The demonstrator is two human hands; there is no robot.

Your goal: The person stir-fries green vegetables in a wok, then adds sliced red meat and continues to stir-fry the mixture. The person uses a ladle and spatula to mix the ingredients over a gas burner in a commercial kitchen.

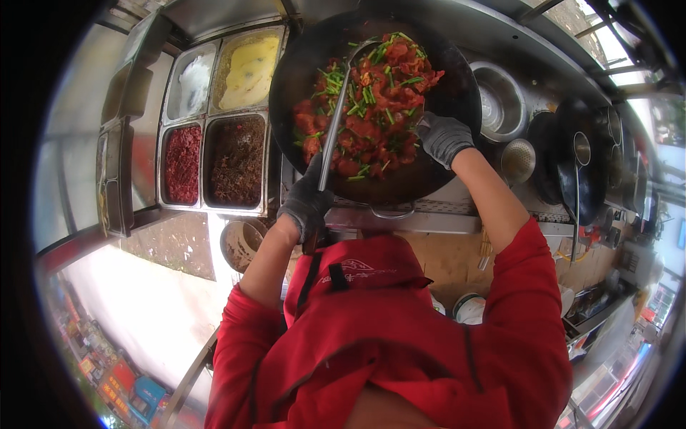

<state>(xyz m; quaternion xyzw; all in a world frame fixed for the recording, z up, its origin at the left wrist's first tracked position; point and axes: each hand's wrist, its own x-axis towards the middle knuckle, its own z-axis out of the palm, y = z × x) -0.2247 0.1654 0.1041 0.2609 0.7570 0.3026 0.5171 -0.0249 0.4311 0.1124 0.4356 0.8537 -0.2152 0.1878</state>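
Observation:
A large dark wok (375,193) in front of me holds red-sauced pieces of food (370,128) mixed with cut green stalks (335,80). My left hand (308,198), in a grey glove, is closed around the handle of a long metal ladle (336,118). The ladle slants up over the wok, and its bowl rests among the food near the far side. My right hand (445,139), gloved too, is inside the wok at the right edge of the food. Its fingers are curled around something thin that is mostly hidden, so what it is cannot be told.
Left of the wok stand metal pans with white, yellow, red (183,165) and dark brown (236,161) contents. To the right lie a metal bowl (498,102), a perforated skimmer (518,161) and another wok (573,193) with a ladle. A bucket (241,241) stands below the pans.

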